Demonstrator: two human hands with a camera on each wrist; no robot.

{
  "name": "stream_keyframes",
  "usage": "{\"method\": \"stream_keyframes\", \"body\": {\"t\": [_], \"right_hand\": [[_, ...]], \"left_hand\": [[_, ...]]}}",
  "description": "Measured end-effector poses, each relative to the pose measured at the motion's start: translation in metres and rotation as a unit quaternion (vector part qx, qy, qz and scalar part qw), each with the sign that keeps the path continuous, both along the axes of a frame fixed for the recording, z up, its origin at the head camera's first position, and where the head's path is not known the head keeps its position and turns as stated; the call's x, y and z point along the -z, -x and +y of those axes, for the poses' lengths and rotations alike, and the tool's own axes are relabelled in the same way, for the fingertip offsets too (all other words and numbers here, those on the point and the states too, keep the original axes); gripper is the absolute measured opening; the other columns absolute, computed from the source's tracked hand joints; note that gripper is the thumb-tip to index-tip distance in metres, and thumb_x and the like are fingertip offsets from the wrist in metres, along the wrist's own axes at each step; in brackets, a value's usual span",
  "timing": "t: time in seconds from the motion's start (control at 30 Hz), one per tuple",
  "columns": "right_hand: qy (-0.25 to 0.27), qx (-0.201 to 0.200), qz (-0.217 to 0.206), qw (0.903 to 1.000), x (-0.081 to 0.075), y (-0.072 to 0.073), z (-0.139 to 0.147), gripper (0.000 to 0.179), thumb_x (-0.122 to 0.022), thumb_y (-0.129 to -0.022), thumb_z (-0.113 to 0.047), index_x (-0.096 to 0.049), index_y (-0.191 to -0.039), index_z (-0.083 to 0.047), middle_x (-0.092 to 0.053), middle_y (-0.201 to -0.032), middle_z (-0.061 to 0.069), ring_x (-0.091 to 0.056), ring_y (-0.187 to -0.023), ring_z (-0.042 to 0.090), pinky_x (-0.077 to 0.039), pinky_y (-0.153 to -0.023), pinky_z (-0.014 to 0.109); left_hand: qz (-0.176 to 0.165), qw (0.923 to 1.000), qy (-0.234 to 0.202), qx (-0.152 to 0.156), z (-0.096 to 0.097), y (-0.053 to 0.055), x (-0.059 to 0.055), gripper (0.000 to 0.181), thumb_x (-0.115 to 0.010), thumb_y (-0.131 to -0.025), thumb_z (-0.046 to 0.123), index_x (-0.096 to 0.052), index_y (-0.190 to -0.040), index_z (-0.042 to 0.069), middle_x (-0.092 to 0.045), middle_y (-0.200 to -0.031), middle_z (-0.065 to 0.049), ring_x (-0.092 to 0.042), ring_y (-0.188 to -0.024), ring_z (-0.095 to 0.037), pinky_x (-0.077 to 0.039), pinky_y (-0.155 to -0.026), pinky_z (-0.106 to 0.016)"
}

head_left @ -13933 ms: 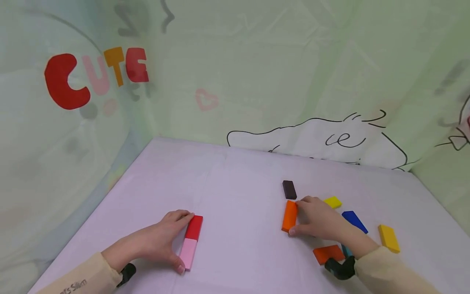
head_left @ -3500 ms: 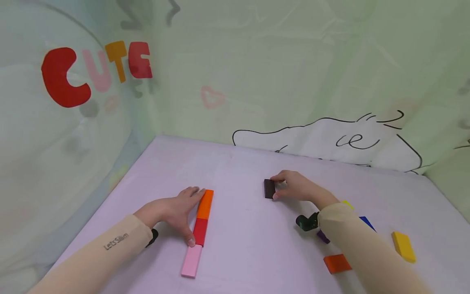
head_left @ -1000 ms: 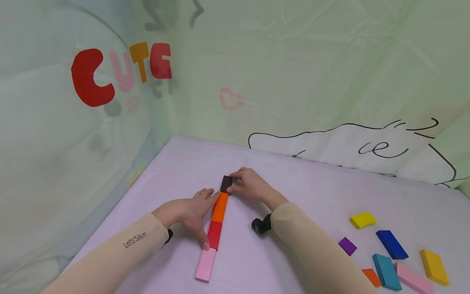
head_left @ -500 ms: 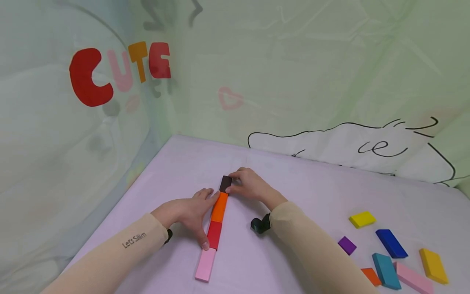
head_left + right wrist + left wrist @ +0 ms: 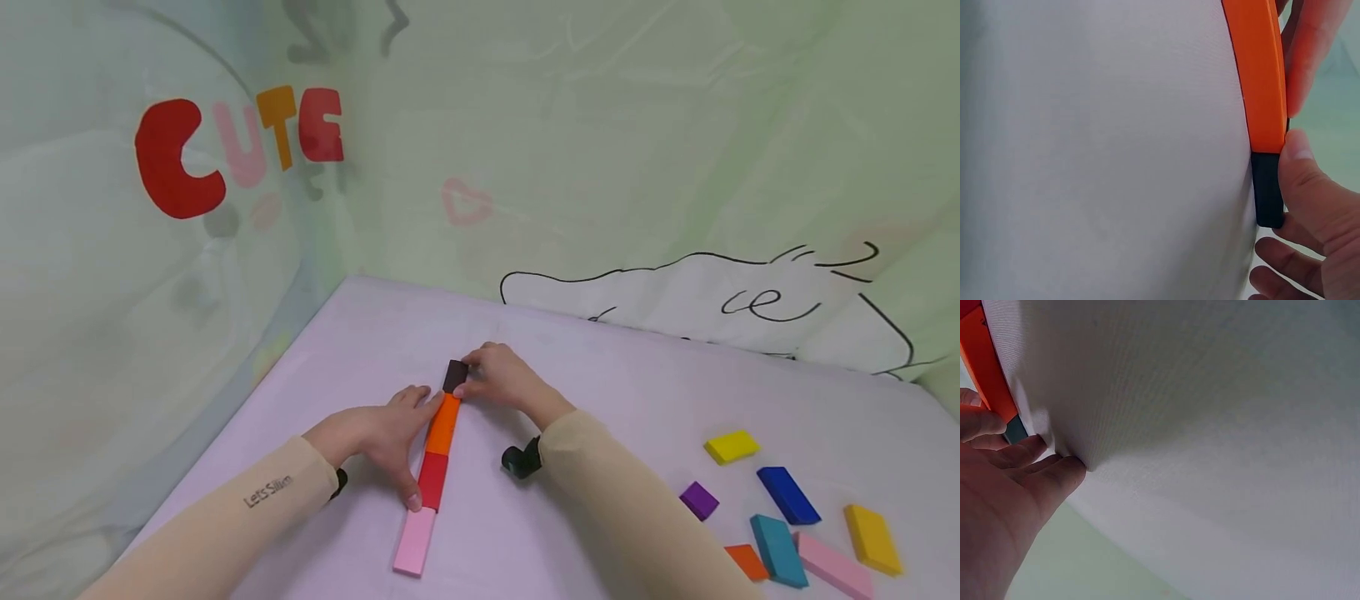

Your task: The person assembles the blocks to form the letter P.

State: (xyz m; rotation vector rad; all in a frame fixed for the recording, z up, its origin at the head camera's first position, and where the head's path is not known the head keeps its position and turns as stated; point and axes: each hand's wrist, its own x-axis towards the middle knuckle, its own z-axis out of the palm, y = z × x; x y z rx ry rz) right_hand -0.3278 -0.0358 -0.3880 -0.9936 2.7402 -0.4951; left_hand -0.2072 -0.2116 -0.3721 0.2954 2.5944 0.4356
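Observation:
A straight row of flat blocks lies on the cloth in the head view: pink (image 5: pixel 414 543) nearest, then red (image 5: pixel 432 483), orange (image 5: pixel 443 427) and a short dark brown block (image 5: pixel 454 377) at the far end. My left hand (image 5: pixel 384 435) rests along the row's left side, thumb by the red block's near corner, index fingertip at the orange block's far end. With thumb and index finger, my right hand (image 5: pixel 510 379) pinches the dark brown block by its ends. In the right wrist view the dark block (image 5: pixel 1267 190) meets the orange block (image 5: pixel 1260 81) end to end.
To the right lie loose blocks: yellow (image 5: pixel 732 447), purple (image 5: pixel 699 501), dark blue (image 5: pixel 788 496), teal (image 5: pixel 778 550), long pink (image 5: pixel 834 564), amber (image 5: pixel 873 539) and an orange-red block (image 5: pixel 747 562) partly behind the right sleeve (image 5: pixel 637 500). A printed curtain (image 5: pixel 600 150) stands behind the table.
Since the oldest frame, the orange block has joined the red one's far end. My right hand has carried the dark brown block left to the orange block's end; the last second shows little movement.

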Motion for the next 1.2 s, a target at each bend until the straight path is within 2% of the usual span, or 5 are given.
{"method": "stream_keyframes", "body": {"t": [0.2, 0.43, 0.6, 0.77, 1.2], "right_hand": [[-0.011, 0.017, -0.007, 0.9998, 0.000, 0.000, -0.002, 0.052, -0.081, -0.089, -0.030, -0.068, -0.132, -0.002, -0.069, -0.128, 0.018, -0.062, -0.119, 0.034, -0.051, -0.109, 0.044], [-0.006, 0.016, -0.005, 0.9998, 0.000, 0.000, -0.001, 0.052, -0.083, -0.087, -0.031, -0.070, -0.129, -0.003, -0.071, -0.125, 0.016, -0.062, -0.117, 0.033, -0.051, -0.108, 0.043], [-0.003, 0.015, -0.004, 0.9999, 0.001, 0.000, -0.001, 0.052, -0.083, -0.086, -0.031, -0.071, -0.128, -0.003, -0.072, -0.125, 0.016, -0.062, -0.118, 0.033, -0.050, -0.109, 0.043], [0.001, 0.021, -0.011, 0.9997, 0.001, -0.001, -0.002, 0.052, -0.083, -0.087, -0.030, -0.070, -0.129, -0.003, -0.071, -0.126, 0.016, -0.061, -0.121, 0.033, -0.050, -0.110, 0.044], [0.001, 0.019, -0.007, 0.9998, -0.001, -0.005, 0.002, 0.051, -0.082, -0.088, -0.031, -0.070, -0.129, -0.004, -0.069, -0.126, 0.017, -0.058, -0.120, 0.034, -0.049, -0.110, 0.044]], "left_hand": [[-0.001, 0.9997, -0.024, -0.011, -0.002, 0.004, -0.001, 0.117, -0.092, -0.071, 0.042, -0.026, -0.163, 0.012, -0.024, -0.168, -0.015, -0.027, -0.154, -0.034, -0.045, -0.113, -0.058], [0.038, 0.9962, -0.076, -0.023, -0.008, 0.021, 0.002, 0.091, -0.086, -0.083, 0.032, -0.039, -0.155, 0.005, -0.043, -0.158, -0.016, -0.043, -0.146, -0.032, -0.038, -0.121, -0.054], [0.043, 0.9961, -0.076, -0.010, -0.009, 0.035, 0.004, 0.109, -0.090, -0.078, 0.032, -0.026, -0.161, 0.005, -0.035, -0.162, -0.019, -0.037, -0.149, -0.035, -0.035, -0.122, -0.054], [0.018, 0.9984, -0.051, -0.016, -0.005, 0.045, 0.002, 0.124, -0.093, -0.072, 0.036, -0.016, -0.164, 0.008, -0.024, -0.167, -0.021, -0.028, -0.152, -0.038, -0.036, -0.120, -0.060], [-0.002, 0.9996, -0.010, -0.025, 0.004, 0.053, -0.002, 0.126, -0.095, -0.068, 0.038, -0.018, -0.165, 0.012, -0.019, -0.169, -0.021, -0.023, -0.154, -0.039, -0.039, -0.116, -0.063]]}}
